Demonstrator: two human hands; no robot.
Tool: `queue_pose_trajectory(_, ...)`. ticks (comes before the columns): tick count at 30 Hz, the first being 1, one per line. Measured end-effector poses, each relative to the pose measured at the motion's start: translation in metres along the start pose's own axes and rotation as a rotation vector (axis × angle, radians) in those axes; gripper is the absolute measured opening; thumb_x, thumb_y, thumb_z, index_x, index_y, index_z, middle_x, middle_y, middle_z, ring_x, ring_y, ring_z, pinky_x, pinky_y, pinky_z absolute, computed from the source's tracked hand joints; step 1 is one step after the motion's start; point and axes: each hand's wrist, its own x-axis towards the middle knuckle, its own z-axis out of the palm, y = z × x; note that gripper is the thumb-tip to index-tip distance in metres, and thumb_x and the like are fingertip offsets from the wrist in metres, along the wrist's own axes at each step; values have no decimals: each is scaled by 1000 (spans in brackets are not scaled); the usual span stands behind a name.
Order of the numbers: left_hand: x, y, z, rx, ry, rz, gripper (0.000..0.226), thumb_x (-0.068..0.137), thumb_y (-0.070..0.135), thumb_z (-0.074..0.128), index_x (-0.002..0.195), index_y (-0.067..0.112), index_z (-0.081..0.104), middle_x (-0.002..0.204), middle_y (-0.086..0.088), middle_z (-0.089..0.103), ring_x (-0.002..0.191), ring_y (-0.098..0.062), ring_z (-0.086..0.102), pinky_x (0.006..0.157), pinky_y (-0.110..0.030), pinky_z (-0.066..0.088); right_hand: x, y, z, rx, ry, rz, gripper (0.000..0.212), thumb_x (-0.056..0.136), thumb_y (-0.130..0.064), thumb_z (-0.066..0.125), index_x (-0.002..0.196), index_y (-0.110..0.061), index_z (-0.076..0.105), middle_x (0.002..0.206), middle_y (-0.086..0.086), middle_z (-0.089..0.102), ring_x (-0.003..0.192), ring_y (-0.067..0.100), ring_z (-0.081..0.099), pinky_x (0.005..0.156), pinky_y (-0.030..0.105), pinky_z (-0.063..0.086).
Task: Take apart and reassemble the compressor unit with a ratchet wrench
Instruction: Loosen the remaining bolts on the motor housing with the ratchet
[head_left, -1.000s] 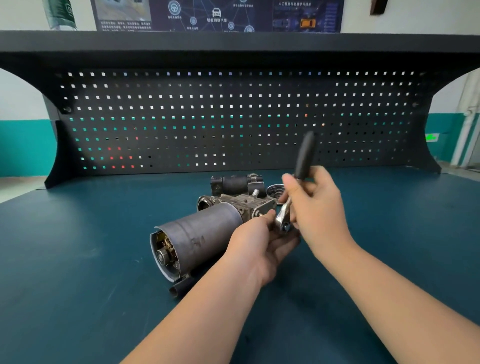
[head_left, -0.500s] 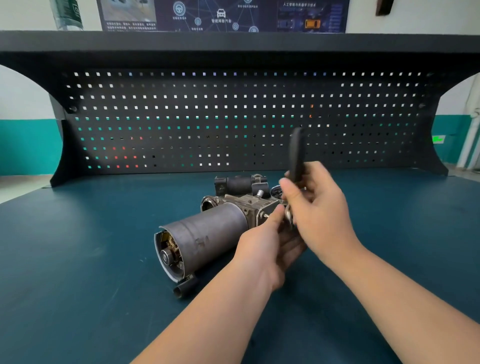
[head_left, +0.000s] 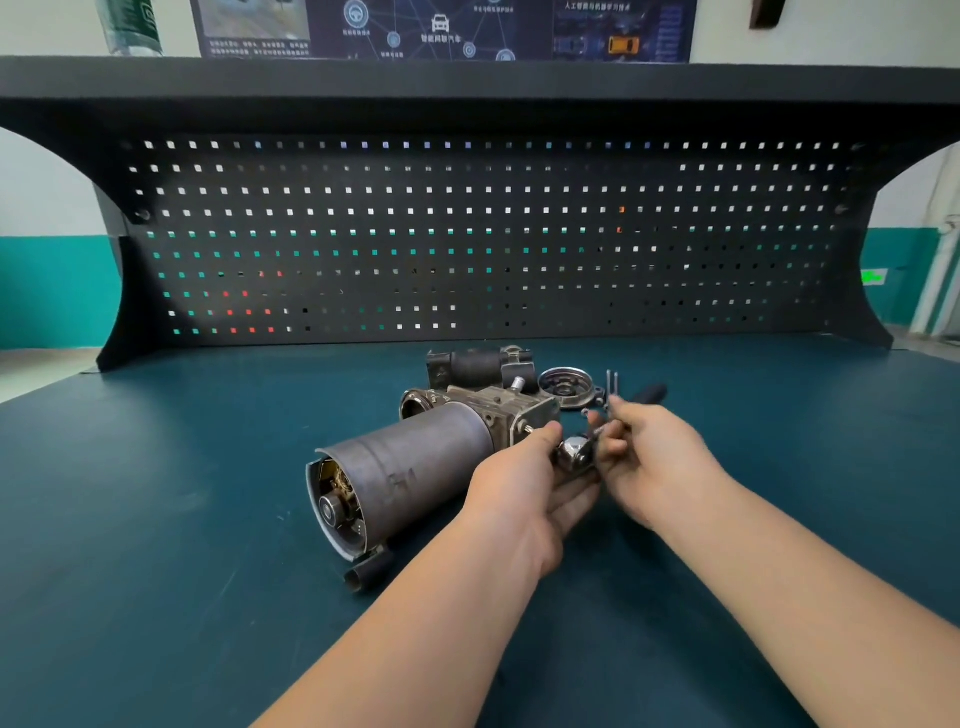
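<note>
The compressor unit (head_left: 410, 467) lies on its side on the blue bench top, its open motor end facing left and front. The ratchet wrench has its chrome head (head_left: 574, 450) at the right end of the compressor's housing, and its black handle (head_left: 649, 393) points away to the back right. My left hand (head_left: 519, 488) cups the wrench head from below, thumb against the housing. My right hand (head_left: 654, 460) holds the wrench's shank in curled fingers, just right of the head.
A round metal cover (head_left: 566, 382) and two loose bolts (head_left: 612, 382) lie behind the hands. A black cylindrical part (head_left: 478, 366) sits behind the compressor. The black pegboard (head_left: 467, 234) closes off the back of the bench top (head_left: 156, 519).
The wrench handle swung from nearly upright down toward the back right. My right hand slid from the handle to the shank near the head. My left hand stayed at the wrench head.
</note>
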Motion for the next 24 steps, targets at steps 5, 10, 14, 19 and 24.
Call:
queue_pose_trajectory(5,0,1,-1,13,-4,-2,24,89,27,62,99,5,67,83,-12,71,64,-20,69,52,-26,58,-25,-4,9,-709,-312,-753,9,91,-18,61,86,-21,53,60,0,65,39,3,49,40,16,37)
queue_pose_trajectory(10,1,0,-2,7,3,1,20,93,21,57,95,3,64,80,-14,69,64,-22,68,52,-29,57,-23,-5,9,-736,-227,-717,9,92,-20,60,85,-21,53,60,1,64,38,3,48,38,17,36)
queue_pose_trajectory(14,0,0,-1,29,13,18,20,93,20,56,102,2,60,82,-15,67,66,-22,65,47,-26,55,-3,-4,2,-175,20,-85,18,96,-6,50,78,-4,48,63,12,54,27,2,41,28,13,29)
queue_pose_trajectory(19,1,1,-1,58,32,-16,24,92,23,57,106,4,62,91,-14,69,68,-20,65,45,-24,54,0,4,-2,110,64,132,23,97,0,41,74,-2,44,64,13,49,22,1,37,26,9,26)
queue_pose_trajectory(24,2,-1,-2,105,21,-5,29,88,31,62,103,7,65,87,-11,71,73,-21,67,52,-25,54,-12,-8,6,-532,-252,-566,9,94,-14,57,86,-13,52,58,5,60,33,7,40,33,15,30)
